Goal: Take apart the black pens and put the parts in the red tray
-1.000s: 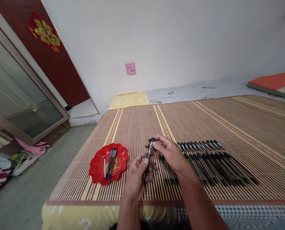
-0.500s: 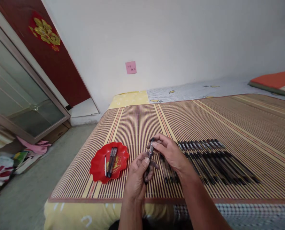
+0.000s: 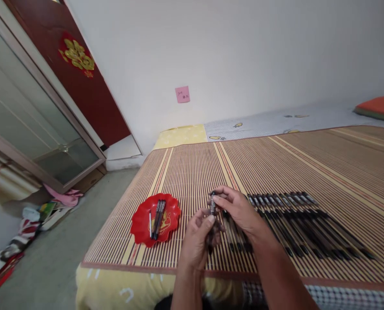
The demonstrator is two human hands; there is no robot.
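Together, in the head view, our two hands close on one dark pen, (image 3: 213,207) held near upright between them. Our left hand (image 3: 198,234) grips its lower part, thumb against the barrel; our right hand (image 3: 237,209) pinches the top end between thumb and fingertips. Just left of our left hand we see a red dish (image 3: 138,220) bearing capped pens (image 3: 159,218) and a slim white stick. (image 3: 150,224) Right of our right hand lie a row of short dark pieces (image 3: 282,199) and, nearer us, long dark rods (image 3: 314,234) on the striped mat. (image 3: 192,172)
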